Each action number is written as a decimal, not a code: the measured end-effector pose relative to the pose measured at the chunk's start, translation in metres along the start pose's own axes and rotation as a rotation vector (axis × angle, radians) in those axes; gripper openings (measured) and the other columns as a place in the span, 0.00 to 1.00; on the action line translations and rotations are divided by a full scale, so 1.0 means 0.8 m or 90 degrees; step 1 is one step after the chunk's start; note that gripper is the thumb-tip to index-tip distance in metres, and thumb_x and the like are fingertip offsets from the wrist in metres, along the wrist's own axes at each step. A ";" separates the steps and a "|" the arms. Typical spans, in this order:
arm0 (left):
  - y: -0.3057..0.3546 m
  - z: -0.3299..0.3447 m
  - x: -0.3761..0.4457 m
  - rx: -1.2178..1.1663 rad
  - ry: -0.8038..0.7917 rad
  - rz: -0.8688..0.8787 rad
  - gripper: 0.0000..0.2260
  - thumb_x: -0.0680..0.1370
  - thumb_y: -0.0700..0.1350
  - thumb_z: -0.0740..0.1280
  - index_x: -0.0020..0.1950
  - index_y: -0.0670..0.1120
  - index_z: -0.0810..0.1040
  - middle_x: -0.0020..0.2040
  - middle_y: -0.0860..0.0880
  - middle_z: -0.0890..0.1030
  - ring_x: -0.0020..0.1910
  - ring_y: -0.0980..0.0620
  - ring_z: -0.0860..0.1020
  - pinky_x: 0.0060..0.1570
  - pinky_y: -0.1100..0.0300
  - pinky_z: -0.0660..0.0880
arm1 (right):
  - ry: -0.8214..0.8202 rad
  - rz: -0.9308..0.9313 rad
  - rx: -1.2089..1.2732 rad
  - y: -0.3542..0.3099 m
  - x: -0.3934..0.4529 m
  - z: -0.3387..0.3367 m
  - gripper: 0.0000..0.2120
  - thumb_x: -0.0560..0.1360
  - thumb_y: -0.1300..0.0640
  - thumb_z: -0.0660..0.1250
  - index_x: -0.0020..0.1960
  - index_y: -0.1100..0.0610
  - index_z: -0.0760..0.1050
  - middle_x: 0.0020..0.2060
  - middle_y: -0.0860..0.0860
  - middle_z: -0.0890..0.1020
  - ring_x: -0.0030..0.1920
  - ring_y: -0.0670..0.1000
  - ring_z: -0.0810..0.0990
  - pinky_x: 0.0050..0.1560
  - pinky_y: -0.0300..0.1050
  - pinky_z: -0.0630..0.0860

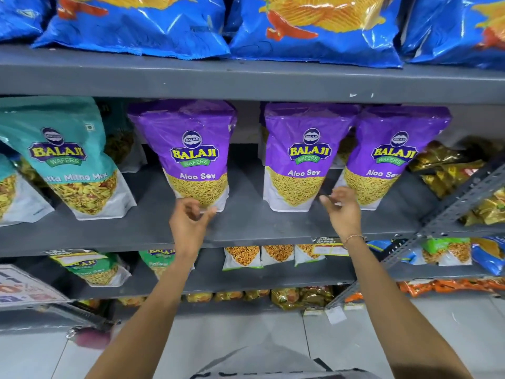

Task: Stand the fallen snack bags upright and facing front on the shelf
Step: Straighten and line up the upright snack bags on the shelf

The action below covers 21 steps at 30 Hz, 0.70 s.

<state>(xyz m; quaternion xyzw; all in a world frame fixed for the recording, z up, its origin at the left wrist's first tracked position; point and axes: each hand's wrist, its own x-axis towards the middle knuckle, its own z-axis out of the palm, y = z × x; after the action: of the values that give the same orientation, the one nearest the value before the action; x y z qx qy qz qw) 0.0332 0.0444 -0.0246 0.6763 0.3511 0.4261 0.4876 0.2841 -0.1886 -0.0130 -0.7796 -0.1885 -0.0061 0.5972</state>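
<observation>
Three purple Aloo Sev bags stand upright and face front on a grey metal shelf in a shop aisle; the left purple bag stands apart from the other two, while the middle purple bag and the right purple bag stand side by side, their edges overlapping; a teal mix bag leans beside them to the left. The person's left hand hovers just below the left purple bag's bottom edge, fingers loosely curled and holding nothing (whether the fingertips brush the bag cannot be told); the right hand, a thin bracelet at its wrist, is raised in front of the gap between the middle and right bags, fingers apart and empty. Large blue chip bags line the shelf above; gold packets lie heaped at the far right.
</observation>
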 end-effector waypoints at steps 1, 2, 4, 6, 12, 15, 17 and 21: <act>0.010 0.022 -0.009 0.012 -0.057 0.016 0.15 0.62 0.57 0.77 0.41 0.61 0.73 0.33 0.58 0.77 0.34 0.63 0.75 0.38 0.71 0.72 | 0.082 -0.031 -0.036 0.003 -0.002 -0.018 0.11 0.70 0.59 0.73 0.47 0.57 0.72 0.43 0.55 0.78 0.43 0.53 0.76 0.48 0.55 0.77; 0.020 0.043 -0.016 0.031 -0.129 0.034 0.15 0.63 0.56 0.77 0.41 0.62 0.73 0.33 0.59 0.78 0.34 0.63 0.76 0.38 0.72 0.71 | 0.160 -0.051 -0.056 0.005 -0.001 -0.036 0.11 0.70 0.54 0.72 0.46 0.58 0.72 0.40 0.51 0.77 0.41 0.52 0.75 0.46 0.53 0.76; 0.040 0.095 -0.025 0.046 -0.269 0.040 0.21 0.64 0.53 0.78 0.52 0.59 0.73 0.44 0.57 0.79 0.42 0.63 0.77 0.43 0.67 0.74 | 0.269 -0.074 -0.052 0.009 0.010 -0.076 0.21 0.69 0.46 0.71 0.48 0.61 0.69 0.42 0.51 0.71 0.43 0.52 0.71 0.45 0.44 0.71; 0.054 0.145 -0.026 0.024 -0.295 0.013 0.40 0.62 0.51 0.80 0.69 0.51 0.63 0.63 0.51 0.72 0.57 0.61 0.74 0.56 0.63 0.74 | 0.276 -0.051 -0.055 0.018 0.034 -0.111 0.30 0.66 0.49 0.75 0.57 0.65 0.65 0.52 0.56 0.66 0.53 0.55 0.69 0.55 0.42 0.67; 0.058 0.205 -0.001 -0.033 -0.266 -0.055 0.56 0.56 0.45 0.83 0.75 0.42 0.52 0.74 0.46 0.64 0.71 0.51 0.66 0.68 0.57 0.66 | -0.096 0.096 -0.064 0.051 0.093 -0.152 0.51 0.63 0.61 0.78 0.74 0.59 0.46 0.74 0.55 0.55 0.71 0.45 0.56 0.73 0.46 0.57; 0.049 0.220 -0.010 0.011 -0.255 -0.083 0.46 0.55 0.50 0.82 0.67 0.46 0.63 0.63 0.50 0.76 0.59 0.53 0.76 0.57 0.56 0.75 | -0.213 0.110 -0.003 0.066 0.111 -0.165 0.40 0.63 0.62 0.77 0.69 0.58 0.60 0.68 0.55 0.70 0.68 0.52 0.69 0.70 0.53 0.66; 0.041 0.222 -0.016 0.040 -0.218 -0.092 0.39 0.58 0.51 0.82 0.62 0.48 0.65 0.58 0.52 0.77 0.54 0.56 0.77 0.52 0.59 0.75 | -0.235 0.121 0.035 0.076 0.118 -0.163 0.38 0.63 0.64 0.77 0.67 0.59 0.62 0.65 0.57 0.73 0.65 0.54 0.72 0.67 0.56 0.69; 0.037 0.227 -0.023 0.043 -0.194 -0.110 0.36 0.60 0.54 0.81 0.62 0.52 0.66 0.54 0.57 0.77 0.49 0.64 0.76 0.41 0.72 0.70 | -0.229 0.128 0.063 0.092 0.128 -0.159 0.39 0.61 0.65 0.79 0.64 0.60 0.61 0.64 0.58 0.73 0.63 0.53 0.74 0.63 0.51 0.72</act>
<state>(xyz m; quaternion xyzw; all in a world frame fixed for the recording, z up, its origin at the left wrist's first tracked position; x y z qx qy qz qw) 0.1943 -0.0456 -0.0300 0.7164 0.3441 0.2629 0.5470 0.4289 -0.2936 -0.0212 -0.7526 -0.2135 0.2022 0.5892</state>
